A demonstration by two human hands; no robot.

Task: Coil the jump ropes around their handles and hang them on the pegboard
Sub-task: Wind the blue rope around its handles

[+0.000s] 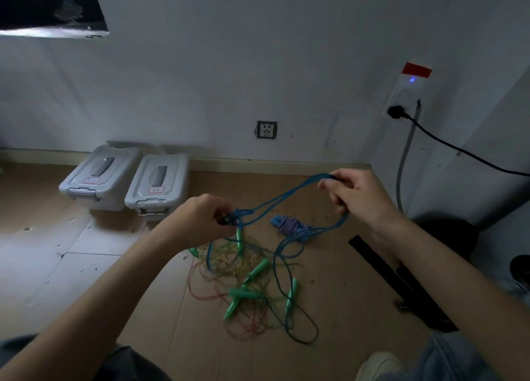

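Head cam showed both hands up over the floor: left hand [208, 221] pinched the thin blue cord jump rope [282, 198] at its bunch, right hand [354, 195] gripped the loop end, probably stretching it out to untangle it for coiling.

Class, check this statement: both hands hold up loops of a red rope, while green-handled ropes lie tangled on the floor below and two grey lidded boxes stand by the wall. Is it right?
Not quite. The head view shows the rope stretched between the left hand and right hand is blue, not red. The green-handled ropes on the floor and the two grey boxes by the wall are as stated.
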